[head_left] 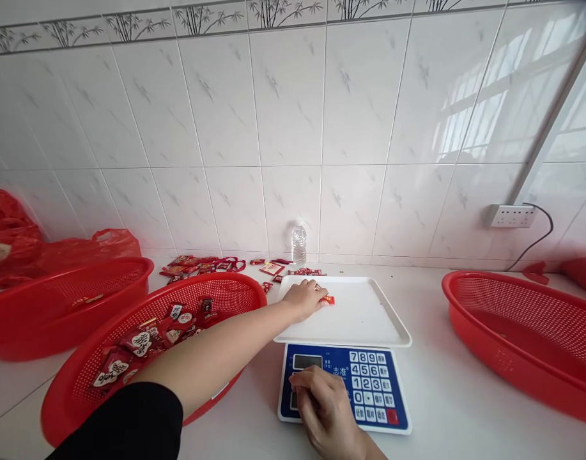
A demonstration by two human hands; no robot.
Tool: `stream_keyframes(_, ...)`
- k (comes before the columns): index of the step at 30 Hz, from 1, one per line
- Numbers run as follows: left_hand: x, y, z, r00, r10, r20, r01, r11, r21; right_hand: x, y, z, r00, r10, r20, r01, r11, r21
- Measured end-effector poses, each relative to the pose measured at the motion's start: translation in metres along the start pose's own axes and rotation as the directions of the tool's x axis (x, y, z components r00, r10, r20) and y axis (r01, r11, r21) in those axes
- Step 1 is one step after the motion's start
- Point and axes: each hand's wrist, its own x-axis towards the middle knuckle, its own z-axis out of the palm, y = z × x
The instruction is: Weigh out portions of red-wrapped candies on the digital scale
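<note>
My left hand point(305, 300) reaches over the left part of a white tray point(360, 313), its fingers closed round a small red packet point(328, 299) whose end sticks out by the fingertips. The tray sits on top of a blue and white scale point(343, 383) with a number keypad. Over the scale's display side is my right hand point(324, 406), its fingers curled together; what they hold, if anything, is hidden. Beneath my left forearm, a red basket point(230, 291) holds several red packets point(142, 342).
More red packets point(197, 265) lie along the wall beside a clear bottle point(299, 246). Another red basket point(24, 319) and red plastic bags point(91, 249) are at the left. A third red basket point(527, 370) stands right, below a wall socket point(512, 216) with a black cable.
</note>
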Motion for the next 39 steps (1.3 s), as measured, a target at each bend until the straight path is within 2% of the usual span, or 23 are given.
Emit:
stream_keyframes(5,0.006,-0.009,-0.001,0.999,0.011,-0.034,-0.011,1.0,0.005,0.002,0.001,-0.001,1.0,0.0,-0.008,0.0,1.0,0.012)
stream_keyframes(7,0.007,-0.014,-0.003,0.997,0.004,-0.078,-0.009,0.998,-0.064,0.002,0.001,-0.001,1.0,0.0,-0.012,0.0,1.0,0.011)
stream_keyframes(12,0.006,-0.022,-0.015,0.968,-0.119,-0.222,0.043,0.946,-0.32,0.0,0.002,0.0,1.0,0.011,-0.003,-0.011,1.0,0.009)
stream_keyframes(15,0.006,-0.023,-0.021,0.957,-0.148,-0.251,0.045,0.927,-0.373,-0.001,0.001,0.0,1.0,0.014,0.012,-0.014,1.0,0.015)
stream_keyframes(22,0.016,-0.02,-0.015,0.982,-0.183,-0.046,0.163,0.944,-0.286,-0.001,0.0,0.001,1.0,0.01,-0.01,-0.01,1.0,0.004)
stream_keyframes(29,0.035,-0.005,-0.021,0.983,-0.104,0.153,0.136,0.968,-0.213,-0.001,0.003,0.005,0.998,-0.018,-0.054,0.019,1.0,0.02)
stream_keyframes(39,0.029,-0.003,-0.024,0.968,-0.15,0.203,0.202,0.943,-0.265,-0.003,0.009,0.009,0.997,-0.03,-0.065,0.03,1.0,-0.001)
